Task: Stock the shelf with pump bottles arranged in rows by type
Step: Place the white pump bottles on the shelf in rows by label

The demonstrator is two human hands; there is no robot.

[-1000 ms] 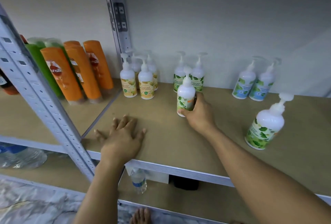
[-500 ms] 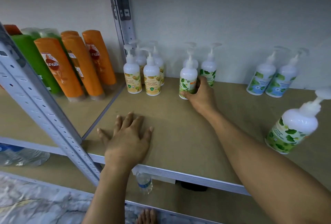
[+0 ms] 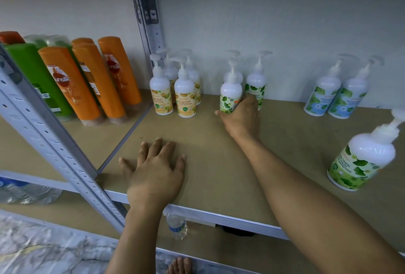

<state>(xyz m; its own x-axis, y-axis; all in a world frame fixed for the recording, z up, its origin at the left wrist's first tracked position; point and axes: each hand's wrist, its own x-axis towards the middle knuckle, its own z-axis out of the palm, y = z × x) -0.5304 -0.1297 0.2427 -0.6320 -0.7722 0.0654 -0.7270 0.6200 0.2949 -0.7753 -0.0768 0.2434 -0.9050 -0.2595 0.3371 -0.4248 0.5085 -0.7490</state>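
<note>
My right hand (image 3: 242, 118) grips a white pump bottle with a green leaf label (image 3: 230, 96) near its base; the bottle stands upright on the brown shelf board (image 3: 219, 164), in front of two more green-label bottles (image 3: 256, 86) by the wall. My left hand (image 3: 153, 170) rests flat on the board near the front edge, fingers spread. Several yellow-label pump bottles (image 3: 184, 91) stand in rows to the left. Two blue-label pump bottles (image 3: 337, 96) stand at the back right. One more green-label pump bottle (image 3: 363, 159) stands alone at the right, nearer the front.
A grey metal upright (image 3: 54, 133) divides this bay from the left one, where orange (image 3: 87, 80) and green shampoo bottles (image 3: 37, 78) stand. Water bottles (image 3: 177, 226) lie on the lower shelf. A bare foot (image 3: 179, 266) shows on the marble floor.
My right hand has pushed the green-label bottle back across the board until it stands in front of the two green ones at the wall. My left hand stays flat on the board.
</note>
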